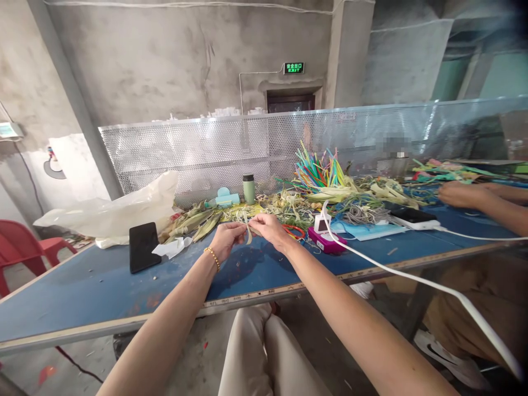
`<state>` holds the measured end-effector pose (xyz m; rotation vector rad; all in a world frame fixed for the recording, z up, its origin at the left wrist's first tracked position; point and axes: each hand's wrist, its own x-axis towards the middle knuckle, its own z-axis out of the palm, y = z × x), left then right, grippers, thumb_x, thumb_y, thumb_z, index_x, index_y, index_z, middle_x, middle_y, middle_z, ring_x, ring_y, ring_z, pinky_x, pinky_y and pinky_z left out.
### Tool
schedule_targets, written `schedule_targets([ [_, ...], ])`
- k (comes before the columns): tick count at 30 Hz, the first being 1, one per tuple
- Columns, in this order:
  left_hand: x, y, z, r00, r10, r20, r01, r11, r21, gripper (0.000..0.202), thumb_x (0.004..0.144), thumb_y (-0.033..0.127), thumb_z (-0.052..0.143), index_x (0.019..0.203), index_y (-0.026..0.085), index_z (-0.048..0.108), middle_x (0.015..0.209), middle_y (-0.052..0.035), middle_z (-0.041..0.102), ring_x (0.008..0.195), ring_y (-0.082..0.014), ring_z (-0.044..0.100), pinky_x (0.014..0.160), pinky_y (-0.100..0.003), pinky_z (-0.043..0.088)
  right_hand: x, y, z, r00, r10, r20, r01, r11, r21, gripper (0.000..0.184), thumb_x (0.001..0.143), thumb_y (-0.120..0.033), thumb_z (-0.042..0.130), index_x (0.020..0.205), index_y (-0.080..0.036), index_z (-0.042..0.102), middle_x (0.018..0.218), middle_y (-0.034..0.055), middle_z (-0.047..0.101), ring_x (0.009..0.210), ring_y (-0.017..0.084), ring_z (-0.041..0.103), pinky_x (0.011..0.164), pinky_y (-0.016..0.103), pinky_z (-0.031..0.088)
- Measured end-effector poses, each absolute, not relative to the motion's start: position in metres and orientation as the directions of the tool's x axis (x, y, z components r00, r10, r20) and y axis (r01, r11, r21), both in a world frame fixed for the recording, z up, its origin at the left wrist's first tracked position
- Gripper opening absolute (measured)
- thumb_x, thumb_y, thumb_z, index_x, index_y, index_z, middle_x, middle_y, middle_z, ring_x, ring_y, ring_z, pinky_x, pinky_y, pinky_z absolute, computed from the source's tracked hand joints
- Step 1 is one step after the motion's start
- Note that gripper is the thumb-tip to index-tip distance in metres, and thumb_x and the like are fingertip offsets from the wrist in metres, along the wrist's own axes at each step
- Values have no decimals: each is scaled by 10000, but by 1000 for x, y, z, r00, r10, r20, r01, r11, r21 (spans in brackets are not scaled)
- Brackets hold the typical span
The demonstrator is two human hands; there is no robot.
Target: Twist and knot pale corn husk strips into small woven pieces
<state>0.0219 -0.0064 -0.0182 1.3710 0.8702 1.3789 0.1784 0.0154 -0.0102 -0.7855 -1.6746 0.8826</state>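
Note:
A pale, thin strip [248,235], looking like dried husk or straw, is pinched between my two hands above the blue table [181,294]. My left hand [226,240], with a gold bead bracelet on its wrist, closes its fingers on the strip's left side. From the right, my right hand [269,228] grips the same strip, its fingertips almost touching the left ones. One end of the strip curls down between them. Behind the hands lies a heap of dried husks and plant scraps [284,204].
A black tablet [143,247] and white paper [172,247] lie left. Behind stand a green bottle [248,190] and colourful straws [319,170]. Right are a magenta power strip [325,240], a white cable [412,278], a phone [412,216] and a co-worker's hands [462,195].

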Motion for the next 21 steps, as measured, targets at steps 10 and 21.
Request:
schedule_targets([
  [10,21,-8,-17,219,928,300,-250,-244,937,301,585,348,853,659,99,700,512,8,518,466,-70,413,482,-233,271,182,18,-7,-154,874,461,-4,467,-885,288,725,-418,717,677,-147,633,632,10,612,558,100,506,528,234,379],
  [21,22,-13,-13,311,909,276,-282,-189,940,365,609,385,884,723,75,730,650,-54,641,512,-79,490,499,-232,321,188,9,0,-293,828,479,-127,463,-877,399,653,-495,801,639,-161,584,553,-33,526,486,72,400,465,227,273],
])
